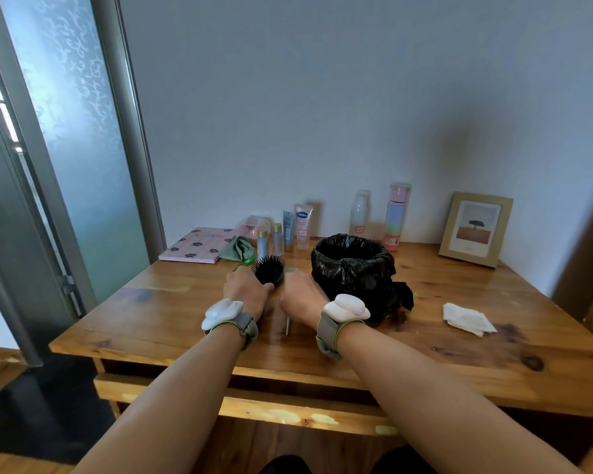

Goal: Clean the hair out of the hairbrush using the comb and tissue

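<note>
My left hand (pixel 245 292) grips the handle of a black bristled hairbrush (pixel 269 270), holding its head up above the wooden table (pixel 172 313). My right hand (pixel 300 295) is closed around a pale green comb: one end (pixel 291 270) shows above the fist beside the brush head, and the thin tail (pixel 288 325) points down below the hand. A crumpled white tissue (pixel 468 318) lies on the table to the right, apart from both hands. Any hair in the bristles is too small to make out.
A bin lined with a black bag (pixel 355 268) stands just right of my right hand. Along the wall are several bottles and tubes (pixel 303 227), a pink notebook (pixel 197 246), a green cloth (pixel 238 248) and a framed picture (pixel 474 229). A glass door (pixel 72 138) is at the left.
</note>
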Demonstrator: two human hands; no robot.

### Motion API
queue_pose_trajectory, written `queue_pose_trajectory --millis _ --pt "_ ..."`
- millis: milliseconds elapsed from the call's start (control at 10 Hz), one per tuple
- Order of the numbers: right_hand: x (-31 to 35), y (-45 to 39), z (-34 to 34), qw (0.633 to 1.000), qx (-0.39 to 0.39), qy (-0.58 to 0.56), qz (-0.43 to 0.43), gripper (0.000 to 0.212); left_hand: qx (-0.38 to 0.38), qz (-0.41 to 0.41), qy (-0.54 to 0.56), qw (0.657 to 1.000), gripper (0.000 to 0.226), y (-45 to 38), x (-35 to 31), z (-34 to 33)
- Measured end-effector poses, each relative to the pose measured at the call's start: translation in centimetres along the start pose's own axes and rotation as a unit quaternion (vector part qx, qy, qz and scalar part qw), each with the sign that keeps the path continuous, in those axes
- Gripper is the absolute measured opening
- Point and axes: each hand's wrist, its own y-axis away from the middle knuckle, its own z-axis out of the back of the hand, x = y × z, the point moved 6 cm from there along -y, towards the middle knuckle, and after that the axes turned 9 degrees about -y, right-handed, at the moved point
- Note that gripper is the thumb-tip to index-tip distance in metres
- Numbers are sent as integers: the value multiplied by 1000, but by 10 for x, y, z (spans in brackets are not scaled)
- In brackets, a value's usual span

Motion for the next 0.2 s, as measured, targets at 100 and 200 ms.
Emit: queue_pose_trajectory --millis 100,200 --pt "11 0 21 999 -25 -14 25 20 -10 -29 12 999 35 -1 -12 15" --pt "20 -3 47 997 -62 -23 41 19 -18 -77 44 996 32 -1 -31 34"
